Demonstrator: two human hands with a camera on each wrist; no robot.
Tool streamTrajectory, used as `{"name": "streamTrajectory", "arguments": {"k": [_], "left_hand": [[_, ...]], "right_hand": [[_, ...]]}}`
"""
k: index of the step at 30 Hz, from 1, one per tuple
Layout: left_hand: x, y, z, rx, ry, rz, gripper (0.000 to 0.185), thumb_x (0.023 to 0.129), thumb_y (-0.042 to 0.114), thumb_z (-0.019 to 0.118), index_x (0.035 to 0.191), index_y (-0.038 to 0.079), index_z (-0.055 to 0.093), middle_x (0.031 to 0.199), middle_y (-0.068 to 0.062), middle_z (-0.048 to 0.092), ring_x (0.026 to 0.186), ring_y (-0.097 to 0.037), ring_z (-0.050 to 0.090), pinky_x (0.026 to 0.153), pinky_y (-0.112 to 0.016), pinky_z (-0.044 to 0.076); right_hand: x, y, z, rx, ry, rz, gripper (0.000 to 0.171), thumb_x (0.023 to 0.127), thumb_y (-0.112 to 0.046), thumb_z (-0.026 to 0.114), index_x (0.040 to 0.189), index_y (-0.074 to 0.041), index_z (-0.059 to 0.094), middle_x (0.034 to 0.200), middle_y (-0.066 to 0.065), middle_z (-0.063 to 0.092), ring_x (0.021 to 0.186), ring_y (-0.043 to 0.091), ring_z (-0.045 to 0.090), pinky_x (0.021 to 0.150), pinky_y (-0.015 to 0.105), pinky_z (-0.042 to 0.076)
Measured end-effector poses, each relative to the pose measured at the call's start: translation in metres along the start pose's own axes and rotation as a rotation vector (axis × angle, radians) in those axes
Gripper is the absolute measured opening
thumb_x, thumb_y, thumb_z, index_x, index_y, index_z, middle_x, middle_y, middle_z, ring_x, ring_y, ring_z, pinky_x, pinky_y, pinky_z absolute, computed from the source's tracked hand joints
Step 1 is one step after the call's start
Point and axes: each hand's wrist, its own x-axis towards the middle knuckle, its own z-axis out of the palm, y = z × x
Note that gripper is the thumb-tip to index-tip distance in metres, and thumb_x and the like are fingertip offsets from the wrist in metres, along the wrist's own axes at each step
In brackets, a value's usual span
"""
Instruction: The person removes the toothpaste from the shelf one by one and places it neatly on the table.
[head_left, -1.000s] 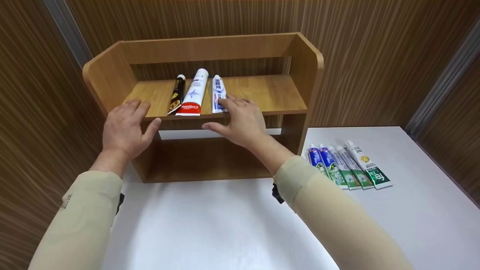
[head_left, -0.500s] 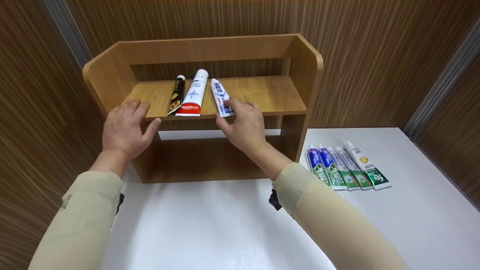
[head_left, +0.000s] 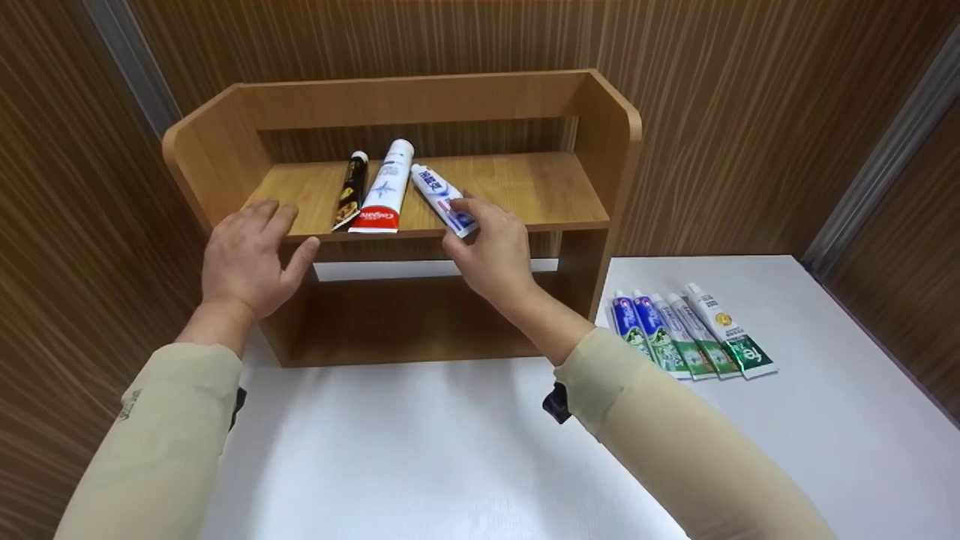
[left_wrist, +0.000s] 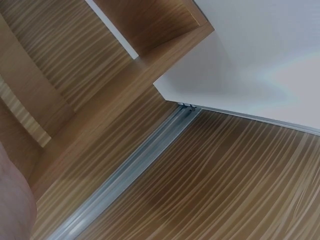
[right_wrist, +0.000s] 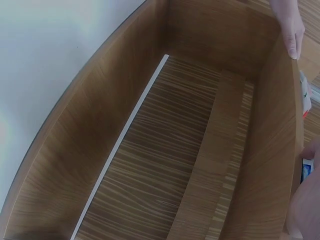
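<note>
In the head view, my right hand pinches the lower end of a small white-and-blue toothpaste tube, which lies slanted on the upper board of a wooden shelf. Left of that tube are a larger white toothpaste tube with a red end and a slim black toothpaste tube. My left hand rests on the left front of the upper board, fingers extended and thumb apart. Only a blurred edge of the left hand shows in the left wrist view. In the right wrist view the right hand is partly cut off.
Several toothpaste tubes, blue, green and white, lie side by side on the white table right of the shelf. Raised side panels and a back rail bound the upper board. Wood-patterned walls stand behind and beside.
The right hand has gone from lying over the small tube to pinching its lower end. That end has swung right and forward, and its cap has shifted left. The left hand stays put.
</note>
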Motion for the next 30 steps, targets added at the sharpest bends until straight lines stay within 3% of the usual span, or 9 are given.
{"name": "streamTrajectory", "arguments": {"k": [6,16,30], "left_hand": [[0.0,-0.001,0.0,-0.004,0.002,0.008,0.069,0.107,0.059,0.045,0.152,0.008,0.053,0.157,-0.024,0.048,0.148,-0.043,0.043,0.124,-0.06,0.03],[0.0,0.0,0.0,-0.004,-0.001,0.004,0.07,0.107,0.06,0.044,0.153,0.009,0.053,0.158,-0.023,0.048,0.148,-0.042,0.042,0.124,-0.061,0.03],[0.0,0.001,-0.001,-0.008,-0.016,0.005,0.07,0.107,0.061,0.042,0.154,0.009,0.052,0.159,-0.023,0.047,0.148,-0.043,0.042,0.124,-0.061,0.029]], "right_hand": [[-0.003,0.002,-0.007,0.048,0.01,-0.042,0.044,0.097,-0.012,0.075,0.139,-0.001,0.068,0.148,0.013,0.063,0.136,0.032,0.061,0.114,0.038,0.049],[-0.015,0.005,-0.018,0.118,0.059,-0.042,0.05,0.097,-0.011,0.077,0.144,-0.002,0.064,0.149,0.011,0.062,0.135,0.029,0.063,0.109,0.034,0.052],[-0.03,0.004,-0.05,0.202,0.148,-0.121,0.049,0.096,-0.012,0.08,0.142,-0.002,0.066,0.145,0.01,0.065,0.129,0.025,0.067,0.105,0.033,0.055]]}}
